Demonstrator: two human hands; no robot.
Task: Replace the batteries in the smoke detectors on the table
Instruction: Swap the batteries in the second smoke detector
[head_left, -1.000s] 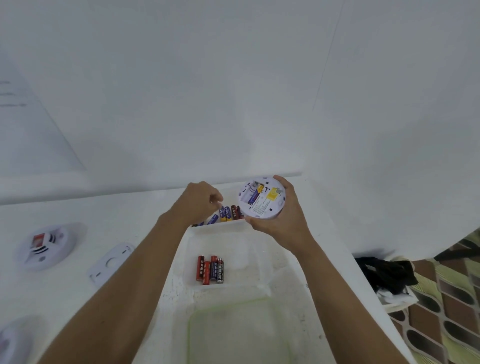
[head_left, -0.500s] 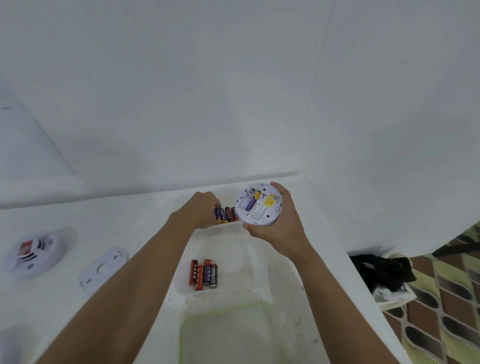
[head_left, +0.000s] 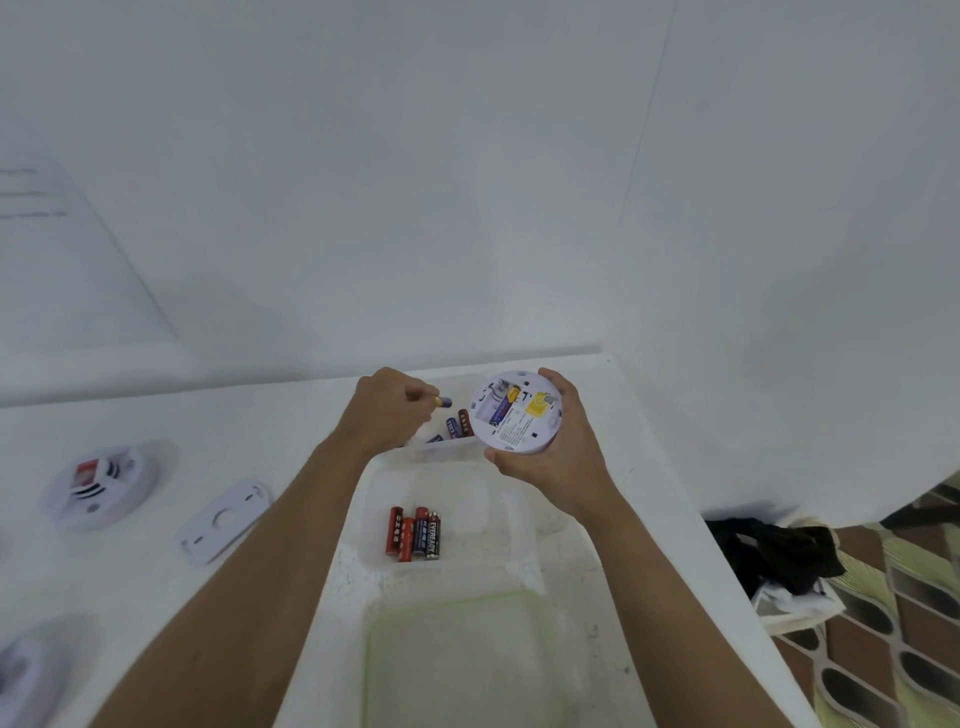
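Note:
My right hand (head_left: 558, 462) grips a round white smoke detector (head_left: 517, 413), back side up, with a yellow label and one blue battery in its open compartment. My left hand (head_left: 387, 410) pinches a blue and yellow battery (head_left: 442, 400) just above the far container (head_left: 441, 447), where more batteries (head_left: 457, 425) lie. A nearer clear container (head_left: 374, 499) holds several red and dark batteries (head_left: 413, 533). Another smoke detector (head_left: 98, 486) lies face up at the left of the white table (head_left: 260, 431), and a white mounting plate (head_left: 223, 519) lies beside it.
A clear lid with a green rim (head_left: 462, 660) lies near the front of the table. Part of a third detector (head_left: 23, 675) shows at the lower left. A black cloth (head_left: 774, 551) sits past the table's right edge, over a patterned floor (head_left: 893, 623). White walls stand behind.
My left hand has lifted out of the far container with a battery pinched in its fingers. The detector in my right hand has stayed about where it was.

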